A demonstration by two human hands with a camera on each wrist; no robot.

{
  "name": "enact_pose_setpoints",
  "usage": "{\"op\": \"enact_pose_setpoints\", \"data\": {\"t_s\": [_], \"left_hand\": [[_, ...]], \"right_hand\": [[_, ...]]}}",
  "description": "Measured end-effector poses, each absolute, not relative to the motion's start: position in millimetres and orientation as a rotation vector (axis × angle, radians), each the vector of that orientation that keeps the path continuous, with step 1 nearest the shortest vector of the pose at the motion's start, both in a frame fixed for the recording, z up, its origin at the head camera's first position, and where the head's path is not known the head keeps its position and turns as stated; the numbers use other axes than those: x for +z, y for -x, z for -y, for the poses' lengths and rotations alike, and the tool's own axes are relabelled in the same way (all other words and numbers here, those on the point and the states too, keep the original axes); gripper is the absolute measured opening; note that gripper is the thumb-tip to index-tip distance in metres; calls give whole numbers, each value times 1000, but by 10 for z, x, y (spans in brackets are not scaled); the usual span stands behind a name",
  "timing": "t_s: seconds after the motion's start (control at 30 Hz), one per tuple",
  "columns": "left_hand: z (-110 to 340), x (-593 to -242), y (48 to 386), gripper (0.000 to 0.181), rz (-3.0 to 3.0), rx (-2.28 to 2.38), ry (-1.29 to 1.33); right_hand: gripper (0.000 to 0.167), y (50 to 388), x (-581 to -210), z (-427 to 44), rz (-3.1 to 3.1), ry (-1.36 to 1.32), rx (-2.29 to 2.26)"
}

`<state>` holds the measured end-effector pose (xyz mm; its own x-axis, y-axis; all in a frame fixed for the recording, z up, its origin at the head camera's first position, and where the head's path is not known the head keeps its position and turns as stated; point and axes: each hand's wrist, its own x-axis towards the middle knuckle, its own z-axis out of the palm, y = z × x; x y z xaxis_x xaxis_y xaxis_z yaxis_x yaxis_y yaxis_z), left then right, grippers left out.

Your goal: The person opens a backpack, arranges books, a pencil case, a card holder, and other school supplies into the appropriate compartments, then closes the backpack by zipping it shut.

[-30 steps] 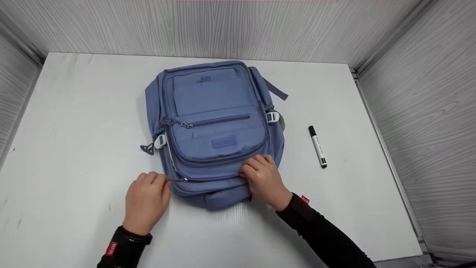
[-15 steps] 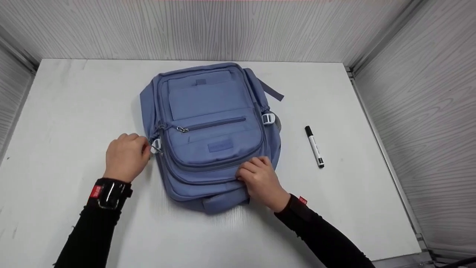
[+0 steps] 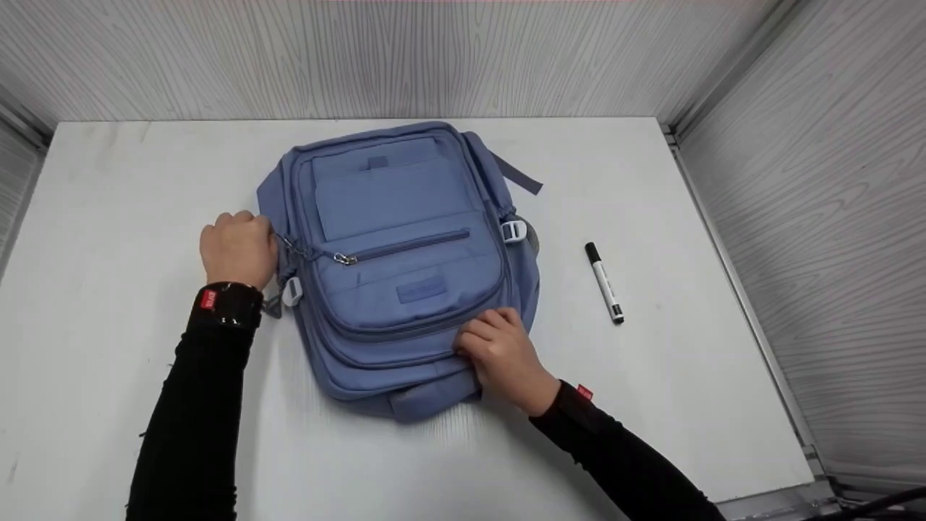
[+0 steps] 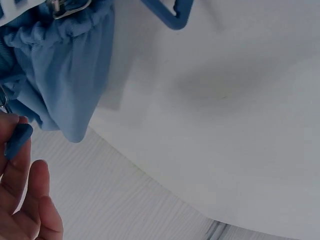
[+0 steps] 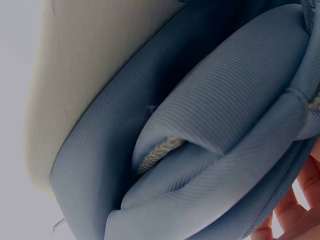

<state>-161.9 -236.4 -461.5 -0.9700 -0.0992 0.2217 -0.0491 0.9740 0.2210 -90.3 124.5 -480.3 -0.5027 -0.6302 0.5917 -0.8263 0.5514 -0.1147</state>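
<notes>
A blue backpack (image 3: pixel 405 210) lies flat on the white table, front side up, its bottom end toward me. At its left side my left hand (image 3: pixel 240 250) pinches a zipper pull, whose blue tab (image 4: pixel 19 140) shows between thumb and finger in the left wrist view. My right hand (image 3: pixel 503 358) grips the fabric near the bag's lower right with curled fingers. In the right wrist view, folds of the backpack (image 5: pixel 230 85) cover much of that grip. The front pocket's zipper (image 3: pixel 412 244) looks closed, its metal pull at the left end.
Right of the bag lies a black-and-white marker (image 3: pixel 604 282). A loose strap (image 3: pixel 519 175) sticks out at the upper right. White buckles (image 3: pixel 514 231) sit on both sides. Wood-grain panels (image 3: pixel 362 58) bound the white table (image 3: pixel 130 188).
My left hand has drawn the zipper pull from the lower left corner up along the bag's left side. The right hand keeps its grip. The view has shifted slightly.
</notes>
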Motion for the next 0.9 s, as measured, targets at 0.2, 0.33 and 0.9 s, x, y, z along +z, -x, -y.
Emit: {"op": "enact_pose_setpoints", "data": {"t_s": [0.2,0.33,0.9], "left_hand": [[2340,-4639,1613,22,2898,-385,-187],[2366,-4627,1536,19,2903,-455,-154],[2172,-4655,1029,13,2728,-606,137]], "right_hand": [[14,904,-4810,-1244,2301,-1178,548],[12,899,-4813,-1264,2306,-1178,563],[14,774,-4787,-1314,2351,-1172,639]]}}
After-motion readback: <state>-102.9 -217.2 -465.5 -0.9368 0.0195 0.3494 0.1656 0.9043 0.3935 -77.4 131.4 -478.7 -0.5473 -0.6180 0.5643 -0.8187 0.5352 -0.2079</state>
